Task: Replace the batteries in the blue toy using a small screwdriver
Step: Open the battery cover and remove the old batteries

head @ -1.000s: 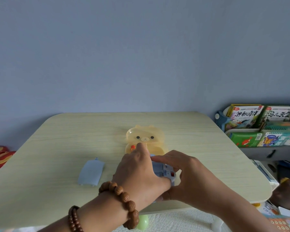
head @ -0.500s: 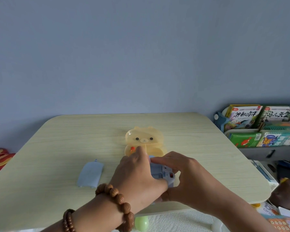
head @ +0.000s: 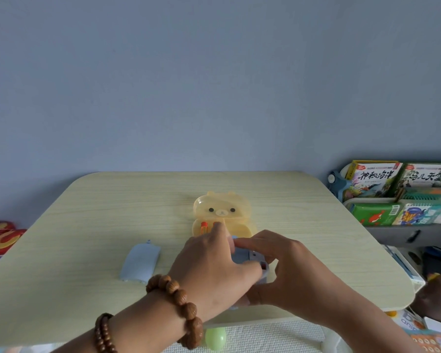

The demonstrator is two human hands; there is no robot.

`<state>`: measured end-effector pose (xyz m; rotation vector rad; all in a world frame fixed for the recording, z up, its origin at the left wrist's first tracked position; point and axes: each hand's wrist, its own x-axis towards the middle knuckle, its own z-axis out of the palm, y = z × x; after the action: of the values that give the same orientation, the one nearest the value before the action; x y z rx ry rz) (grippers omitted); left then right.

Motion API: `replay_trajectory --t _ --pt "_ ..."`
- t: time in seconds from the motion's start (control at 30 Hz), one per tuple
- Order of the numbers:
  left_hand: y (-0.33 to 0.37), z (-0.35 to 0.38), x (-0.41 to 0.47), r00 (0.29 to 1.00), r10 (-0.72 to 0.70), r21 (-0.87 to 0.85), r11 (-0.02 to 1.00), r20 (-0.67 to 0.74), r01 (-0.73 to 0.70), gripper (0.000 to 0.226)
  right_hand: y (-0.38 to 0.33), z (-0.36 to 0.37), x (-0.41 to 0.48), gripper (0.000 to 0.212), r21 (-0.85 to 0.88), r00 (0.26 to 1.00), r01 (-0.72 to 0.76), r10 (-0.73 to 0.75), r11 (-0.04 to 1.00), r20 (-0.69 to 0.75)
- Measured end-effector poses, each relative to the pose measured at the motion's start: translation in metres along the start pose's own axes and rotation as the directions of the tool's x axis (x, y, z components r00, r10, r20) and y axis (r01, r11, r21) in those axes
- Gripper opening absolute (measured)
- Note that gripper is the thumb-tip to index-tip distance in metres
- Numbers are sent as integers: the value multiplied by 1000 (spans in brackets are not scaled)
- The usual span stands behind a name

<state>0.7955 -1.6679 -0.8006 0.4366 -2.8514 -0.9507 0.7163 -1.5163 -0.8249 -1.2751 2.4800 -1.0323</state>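
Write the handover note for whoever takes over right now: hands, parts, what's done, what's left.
Left hand: grips the blue toy, thumb at its open compartment.
Right hand: holds the toy's right side, fingers curled round it.
Battery cover: off, flat on the table, left of the hands.
Bear case: open behind the toy, orange-handled items inside.
Done: cover removed.
Left: batteries are hidden under the hands, so check them; then refit and screw down the cover.

Blue-grey wall (head: 214,85), pale wooden table (head: 112,212), bookshelf (head: 397,197)
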Motion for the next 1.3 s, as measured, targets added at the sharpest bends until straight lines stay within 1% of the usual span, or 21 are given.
replay_trajectory --t 0.07,0.17,0.3,0.43,0.53,0.63,0.7,0.73,0.77,0.83,0.93,0.97,1.0,1.03,1.1,1.2,1.3 --pt "-3 0 -3 1000 29 1 1000 11 -29 26 0 -1 1 69 4 1000 8 -8 1000 4" --pt "-7 3 -5 996 80 60 995 45 -83 24 -1 -2 1 63 3 1000 24 -24 1000 4" --pt "-13 -4 -3 988 87 71 993 130 -97 16 -3 -3 1 69 27 1000 11 -11 1000 -4" --pt "-19 -8 -2 991 90 14 996 98 -92 19 -3 -3 1 69 28 999 -36 35 999 27" --pt "-23 -18 1 996 81 -23 997 34 -80 19 1 -2 0 78 10 997 -78 78 997 26" --pt "-34 -36 16 997 27 -108 993 -76 -35 17 3 -1 0 81 19 993 -113 113 993 25" --pt "-46 -44 29 989 -28 -269 963 -147 -12 10 4 0 0 81 20 992 -121 120 992 32" --pt "-51 -46 34 990 -39 -343 939 -136 -10 4 5 0 0 81 13 992 -123 123 992 34" --pt "-56 -46 39 992 -32 -381 925 -121 -16 7 5 1 1 81 4 991 -126 125 992 36" --pt "-62 -44 48 993 -3 -394 918 -120 -44 15 4 0 1 81 -1 992 -123 123 992 37" --pt "-66 -43 59 993 -3 -418 907 -122 -48 12 2 -1 2 77 17 992 -122 121 992 37" --pt "-68 -44 62 996 -2 -406 913 -95 -37 9 2 -1 2 76 20 992 -124 123 992 41" --pt "-70 -45 64 998 10 -378 925 -62 -32 14 2 -1 2 75 20 991 -125 124 992 44" --pt "-73 -45 66 999 26 -346 938 -32 -35 24 3 -1 2 76 17 991 -125 124 992 46" --pt "-75 -44 68 996 85 -295 951 -24 -88 38 5 -1 3 77 16 992 -121 120 993 44" --pt "-75 -41 72 979 198 -149 968 -56 -204 46 7 0 3 78 23 992 -120 119 993 42" --pt "-77 -37 76 974 227 -2 974 1 -227 54 9 0 4 78 23 993 -112 110 994 45"
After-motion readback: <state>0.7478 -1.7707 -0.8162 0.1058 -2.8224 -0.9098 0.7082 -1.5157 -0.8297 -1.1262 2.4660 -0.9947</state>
